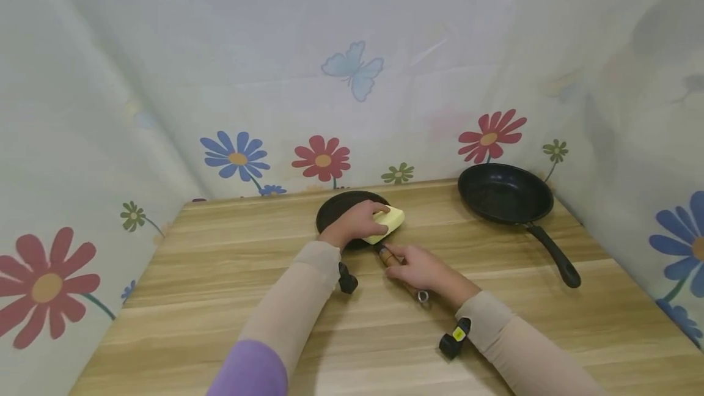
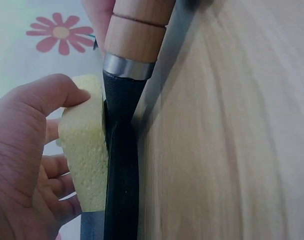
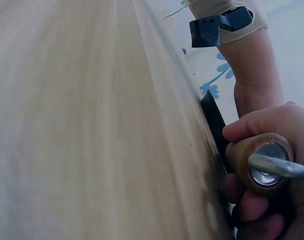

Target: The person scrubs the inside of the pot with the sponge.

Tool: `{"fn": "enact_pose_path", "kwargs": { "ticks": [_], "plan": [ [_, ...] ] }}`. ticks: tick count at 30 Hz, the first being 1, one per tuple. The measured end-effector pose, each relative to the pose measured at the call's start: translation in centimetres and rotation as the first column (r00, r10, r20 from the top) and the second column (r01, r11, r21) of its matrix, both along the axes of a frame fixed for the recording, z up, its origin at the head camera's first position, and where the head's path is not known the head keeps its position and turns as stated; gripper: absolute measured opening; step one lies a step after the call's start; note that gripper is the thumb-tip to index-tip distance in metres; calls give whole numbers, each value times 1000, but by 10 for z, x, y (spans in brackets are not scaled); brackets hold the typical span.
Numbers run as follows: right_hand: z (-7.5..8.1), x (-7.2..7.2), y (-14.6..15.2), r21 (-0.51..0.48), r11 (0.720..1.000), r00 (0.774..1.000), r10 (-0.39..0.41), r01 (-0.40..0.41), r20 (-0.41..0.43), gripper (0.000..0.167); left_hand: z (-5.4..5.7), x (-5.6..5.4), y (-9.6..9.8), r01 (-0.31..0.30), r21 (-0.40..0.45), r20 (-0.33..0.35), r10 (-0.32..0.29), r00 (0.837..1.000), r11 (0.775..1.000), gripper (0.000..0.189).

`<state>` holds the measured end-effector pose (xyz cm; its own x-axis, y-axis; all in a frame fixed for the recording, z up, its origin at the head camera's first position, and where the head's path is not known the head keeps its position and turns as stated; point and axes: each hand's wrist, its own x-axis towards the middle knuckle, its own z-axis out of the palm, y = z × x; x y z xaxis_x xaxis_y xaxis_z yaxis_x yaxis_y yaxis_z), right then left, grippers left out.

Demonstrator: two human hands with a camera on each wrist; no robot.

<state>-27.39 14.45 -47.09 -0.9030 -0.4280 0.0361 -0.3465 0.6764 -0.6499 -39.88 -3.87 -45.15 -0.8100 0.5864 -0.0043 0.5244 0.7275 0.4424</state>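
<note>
Sleeves (image 1: 541, 347) are lying across the near part of the table (image 1: 220, 274), and ahead of them the right hand (image 1: 423, 271) is grasping the wooden handle (image 2: 136, 40) of the small pan (image 1: 337, 208), thumb and fingers curling round it, probably steadying the pan against turning. Beside it, the left hand (image 1: 357, 223) is pinching a yellow sponge (image 1: 387, 225) between thumb and fingers, holding it over the pan's right side, near where the handle is joining; that hold is likely leaving the lower face free to meet the pan. The handle is pointing near and right, which is suiting the right hand. Farther out, the pan is sitting close to the table's far edge, with the patterned cloth (image 1: 275, 78) hanging just beyond, so little room is remaining behind it. On the far right, the large pan (image 1: 505, 194) is resting well apart from both hands, its black handle (image 1: 555, 255) pointing near and right. Open wood is running between the pans, while more room is spreading leftward and nearer.
</note>
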Motion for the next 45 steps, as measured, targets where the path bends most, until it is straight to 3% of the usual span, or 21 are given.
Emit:
{"fn": "enact_pose_path", "kwargs": {
  "ticks": [6,16,25,28,34,45],
  "plan": [
    [1,-1,2,-9,1000,1000,3,-3,-13,53,3,8,-2,19,31,60,-21,998,999,56],
    [-4,-3,-1,19,1000,1000,-2,2,-14,60,9,23,-18,71,14,112,-72,991,997,55],
    [-4,-1,0,39,999,1000,-26,26,-15,59,22,33,-27,119,-113,94,-109,990,986,58],
    [-2,0,-1,36,999,999,-18,19,-27,53,25,33,-31,125,-148,90,-112,990,981,56],
    [-1,-1,-1,34,999,999,5,-4,-46,27,24,33,-43,132,-140,106,-117,987,981,52],
    [-2,0,0,41,998,999,-38,39,-20,58,28,36,-62,158,-194,82,-145,986,968,53]
  ]
}}
